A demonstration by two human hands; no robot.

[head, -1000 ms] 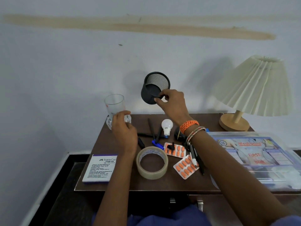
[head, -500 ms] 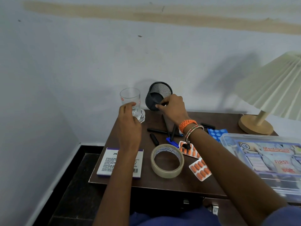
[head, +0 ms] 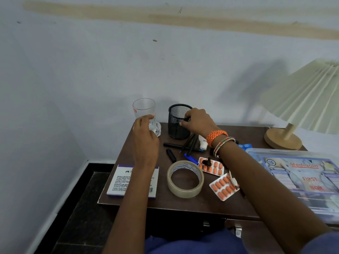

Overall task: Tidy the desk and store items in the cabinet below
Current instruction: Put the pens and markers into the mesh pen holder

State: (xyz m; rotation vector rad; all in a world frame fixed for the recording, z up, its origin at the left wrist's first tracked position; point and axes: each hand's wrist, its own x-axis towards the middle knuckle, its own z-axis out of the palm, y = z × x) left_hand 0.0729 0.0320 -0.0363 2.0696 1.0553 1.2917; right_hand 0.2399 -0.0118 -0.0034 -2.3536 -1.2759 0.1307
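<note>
- We are looking down at a brown counter set against a pale wall.
- Our right hand is gripping the rim of a black mesh pen holder, fingers curled over its edge; the holder is standing upright near the counter's back edge.
- Our left hand is wrapping its fingers around the base of a clear glass, just left of the holder.
- Black pens, a tape roll, orange pill strips and a white box are lying nearer to us.
- A first-aid box and a lamp are sitting at the right.
</note>
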